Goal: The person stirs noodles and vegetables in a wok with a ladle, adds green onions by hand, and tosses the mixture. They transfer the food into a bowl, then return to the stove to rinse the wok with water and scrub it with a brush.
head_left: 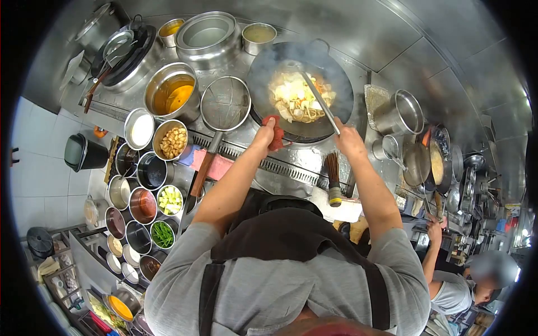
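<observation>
My left hand point(265, 133) is closed around a folded red cloth point(276, 137) at the near left rim of a large dark wok point(343, 84). In the wok lies a steaming heap of pale noodles with chopped vegetables point(297, 95). My right hand point(349, 140) grips the end of a long-handled metal wok utensil point(318, 96). Its handle slants down to the left into the food, which hides its head. Between my forearms and the wok runs a slotted drain in the steel counter. Close by my right forearm, a bamboo wok brush point(332, 173) lies on the counter.
Left of the wok are a wire strainer point(225, 106), an oil pot point(182, 75) and several ingredient pots, one with fried cubes point(173, 143). A tall steel pot point(406, 112) stands on the right. Beyond it, a co-worker point(454, 288) reaches toward another wok point(440, 157).
</observation>
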